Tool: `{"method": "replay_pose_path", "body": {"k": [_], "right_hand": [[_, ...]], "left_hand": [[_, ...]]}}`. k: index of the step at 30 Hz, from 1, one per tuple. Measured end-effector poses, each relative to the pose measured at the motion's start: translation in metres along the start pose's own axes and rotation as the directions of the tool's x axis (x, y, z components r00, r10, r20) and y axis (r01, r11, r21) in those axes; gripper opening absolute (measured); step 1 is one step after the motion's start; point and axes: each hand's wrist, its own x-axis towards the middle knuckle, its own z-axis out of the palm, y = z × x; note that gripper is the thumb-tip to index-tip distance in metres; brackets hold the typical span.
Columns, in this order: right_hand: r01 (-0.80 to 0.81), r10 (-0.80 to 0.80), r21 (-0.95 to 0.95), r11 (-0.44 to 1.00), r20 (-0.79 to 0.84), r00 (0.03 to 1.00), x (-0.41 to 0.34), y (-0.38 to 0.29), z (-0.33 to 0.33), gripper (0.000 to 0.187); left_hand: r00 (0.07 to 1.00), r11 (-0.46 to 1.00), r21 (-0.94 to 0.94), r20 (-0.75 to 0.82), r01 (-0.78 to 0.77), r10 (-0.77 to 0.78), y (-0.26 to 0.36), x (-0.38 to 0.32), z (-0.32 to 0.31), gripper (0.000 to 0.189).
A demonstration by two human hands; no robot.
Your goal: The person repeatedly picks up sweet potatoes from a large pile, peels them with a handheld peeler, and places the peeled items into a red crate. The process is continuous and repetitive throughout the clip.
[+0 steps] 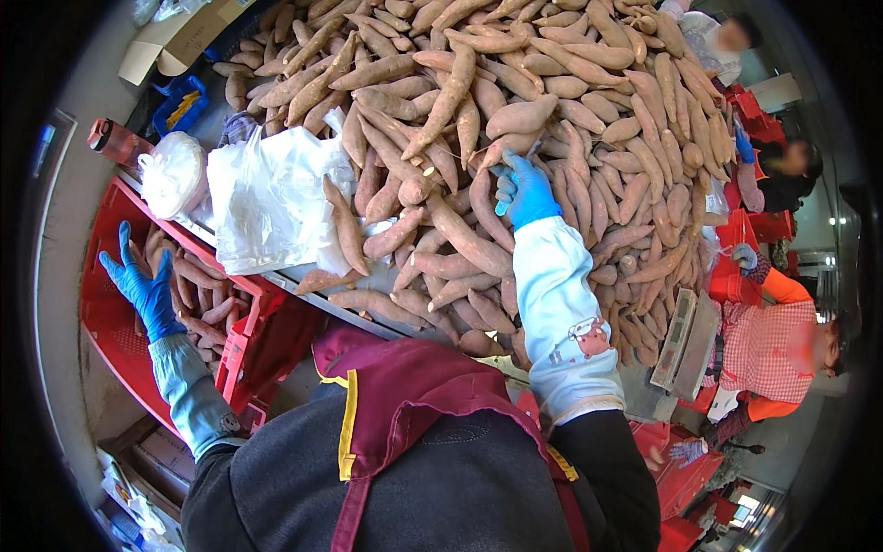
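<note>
My left hand [143, 286], in a blue glove, is spread with nothing in it over a red plastic crate [103, 303] that holds sweet potatoes [200, 276]. Out over the heap of sweet potatoes [476, 241], my right hand [528, 190], gloved in blue too, has its fingers curled around a small tool with a light-blue handle [502, 208]. Its working end is mostly hidden, so I cannot tell its kind. The fingertips lie against a tapered sweet potato [507, 148]; whether they grip it is unclear.
White plastic bags [272, 200] lie at the table's near-left edge, beside a bagged round container [172, 172] and a red bottle [117, 143]. A blue basket [181, 103] stands farther back. At right are a metal scale [683, 345], red crates and several people, one in a checked apron [766, 345].
</note>
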Motion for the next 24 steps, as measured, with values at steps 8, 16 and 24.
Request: {"method": "replay_pose_path", "body": {"k": [8,16,24], "right_hand": [[-0.121,0.108,0.191,0.974,0.077,0.991,0.003,0.0,-0.003,0.041],[-0.134,0.039,0.461,0.877,0.208,0.977,-0.014,0.021,-0.014,0.031],[-0.015,-0.058,0.424,0.905,0.159,0.986,-0.108,0.093,-0.063,0.058]], "left_hand": [[0.986,0.823,-0.567,0.111,-0.041,0.126,0.151,-0.03,0.031,0.044],[0.704,0.354,-0.91,0.396,0.215,0.59,0.279,-0.081,0.053,0.032],[0.33,-0.009,-0.464,0.615,0.886,0.717,0.33,-0.118,0.079,0.056]]}}
